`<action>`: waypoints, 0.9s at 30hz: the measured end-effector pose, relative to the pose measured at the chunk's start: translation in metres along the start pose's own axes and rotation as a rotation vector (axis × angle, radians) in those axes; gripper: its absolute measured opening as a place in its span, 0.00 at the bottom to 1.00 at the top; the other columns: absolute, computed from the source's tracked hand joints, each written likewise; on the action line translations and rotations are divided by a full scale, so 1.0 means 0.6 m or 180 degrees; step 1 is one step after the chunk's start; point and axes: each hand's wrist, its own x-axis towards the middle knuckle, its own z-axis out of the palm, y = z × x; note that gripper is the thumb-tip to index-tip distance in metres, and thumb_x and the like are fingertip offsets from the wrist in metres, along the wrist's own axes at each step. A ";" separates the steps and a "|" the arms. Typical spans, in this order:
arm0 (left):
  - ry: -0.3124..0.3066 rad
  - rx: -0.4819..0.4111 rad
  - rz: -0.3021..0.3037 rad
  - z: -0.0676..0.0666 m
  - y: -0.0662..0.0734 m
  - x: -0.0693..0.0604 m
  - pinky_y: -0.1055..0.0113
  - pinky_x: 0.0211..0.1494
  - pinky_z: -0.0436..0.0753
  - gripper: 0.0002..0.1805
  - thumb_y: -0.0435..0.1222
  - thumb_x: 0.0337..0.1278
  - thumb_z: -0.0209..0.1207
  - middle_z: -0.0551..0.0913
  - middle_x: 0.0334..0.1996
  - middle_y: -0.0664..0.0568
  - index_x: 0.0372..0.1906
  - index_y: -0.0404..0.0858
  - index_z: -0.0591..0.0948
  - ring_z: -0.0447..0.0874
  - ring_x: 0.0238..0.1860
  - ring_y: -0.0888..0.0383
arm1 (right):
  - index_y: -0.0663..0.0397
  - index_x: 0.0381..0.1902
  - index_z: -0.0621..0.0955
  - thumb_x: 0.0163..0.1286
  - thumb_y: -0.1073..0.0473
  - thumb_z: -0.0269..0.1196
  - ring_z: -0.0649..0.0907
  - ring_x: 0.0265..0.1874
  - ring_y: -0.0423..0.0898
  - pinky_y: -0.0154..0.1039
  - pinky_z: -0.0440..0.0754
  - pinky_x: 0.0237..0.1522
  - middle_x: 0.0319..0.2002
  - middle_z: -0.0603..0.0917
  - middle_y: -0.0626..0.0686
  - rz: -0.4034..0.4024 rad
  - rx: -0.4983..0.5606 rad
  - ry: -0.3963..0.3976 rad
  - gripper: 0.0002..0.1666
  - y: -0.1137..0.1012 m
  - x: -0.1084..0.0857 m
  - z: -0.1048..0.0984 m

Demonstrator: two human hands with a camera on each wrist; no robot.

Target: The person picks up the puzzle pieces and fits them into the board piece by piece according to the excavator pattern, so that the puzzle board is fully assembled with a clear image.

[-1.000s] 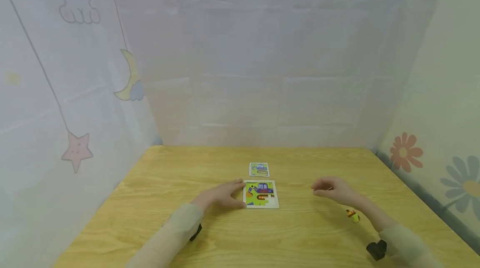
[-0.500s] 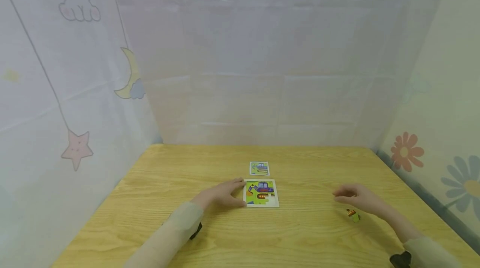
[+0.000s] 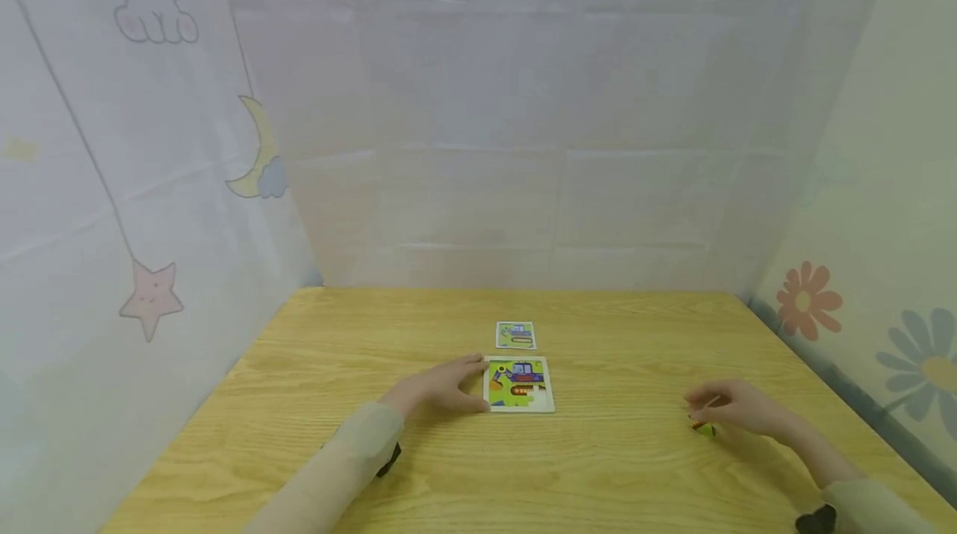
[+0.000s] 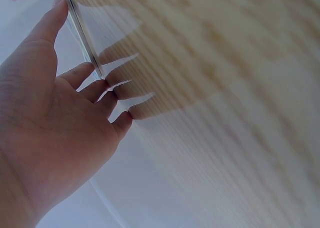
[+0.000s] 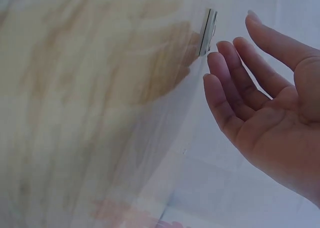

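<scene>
A white-framed jigsaw board [image 3: 518,385] with a picture of a purple digger lies on the wooden table; its lower right shows bare white. My left hand [image 3: 441,385] rests at the board's left edge, thumb at the near corner and fingers toward the far one. In the left wrist view, the fingers are extended along the edge of the board [image 4: 82,32]. Over at the right, my right hand [image 3: 736,406] hovers over a small green and orange puzzle piece [image 3: 705,430], partly covering it. The right wrist view shows no piece between its parted thumb and fingers [image 5: 252,82].
Behind the board lies a small picture card [image 3: 516,335] with a similar digger. The wooden table [image 3: 598,467] ends at printed cloth walls [image 3: 478,119] at the back and sides.
My right hand has moved right and nearer to me, away from the board, and now partly covers the loose puzzle piece. My left hand has stayed at the board's edge.
</scene>
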 end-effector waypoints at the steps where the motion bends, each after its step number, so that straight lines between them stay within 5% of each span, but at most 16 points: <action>1: 0.0000 -0.0011 0.0000 0.000 0.000 0.000 0.48 0.74 0.53 0.43 0.53 0.57 0.59 0.51 0.74 0.45 0.72 0.40 0.58 0.48 0.74 0.45 | 0.71 0.55 0.74 0.67 0.56 0.60 0.80 0.38 0.31 0.30 0.80 0.37 0.48 0.81 0.65 0.0014 0.0008 -0.0019 0.26 0.002 -0.001 -0.001; 12: -0.0004 0.0024 0.0055 0.002 -0.005 0.003 0.49 0.74 0.53 0.43 0.54 0.56 0.59 0.50 0.74 0.44 0.72 0.39 0.58 0.48 0.74 0.45 | 0.69 0.55 0.74 0.58 0.60 0.67 0.77 0.35 0.40 0.33 0.77 0.33 0.49 0.78 0.63 0.0226 0.0146 -0.0265 0.29 0.009 -0.010 -0.001; 16: 0.0007 0.0025 0.0075 0.000 -0.004 0.003 0.49 0.74 0.53 0.43 0.54 0.56 0.59 0.50 0.74 0.43 0.72 0.38 0.58 0.48 0.74 0.45 | 0.67 0.49 0.75 0.56 0.61 0.69 0.77 0.40 0.48 0.36 0.77 0.37 0.45 0.78 0.60 0.0233 -0.0015 -0.0168 0.25 0.005 -0.006 0.001; 21: 0.0024 0.0006 0.0041 0.002 -0.003 -0.001 0.50 0.74 0.52 0.43 0.54 0.57 0.59 0.50 0.74 0.44 0.72 0.39 0.58 0.48 0.74 0.46 | 0.66 0.42 0.76 0.54 0.60 0.70 0.78 0.44 0.58 0.55 0.78 0.43 0.42 0.79 0.58 0.0273 -0.0115 -0.0063 0.22 0.000 -0.002 0.006; 27: 0.0040 -0.0014 0.0021 0.002 -0.001 -0.001 0.50 0.74 0.52 0.43 0.54 0.56 0.59 0.51 0.74 0.45 0.72 0.39 0.58 0.48 0.74 0.46 | 0.66 0.43 0.76 0.53 0.60 0.70 0.77 0.42 0.54 0.50 0.78 0.41 0.41 0.78 0.57 0.0364 -0.0178 0.0033 0.23 -0.001 0.000 0.008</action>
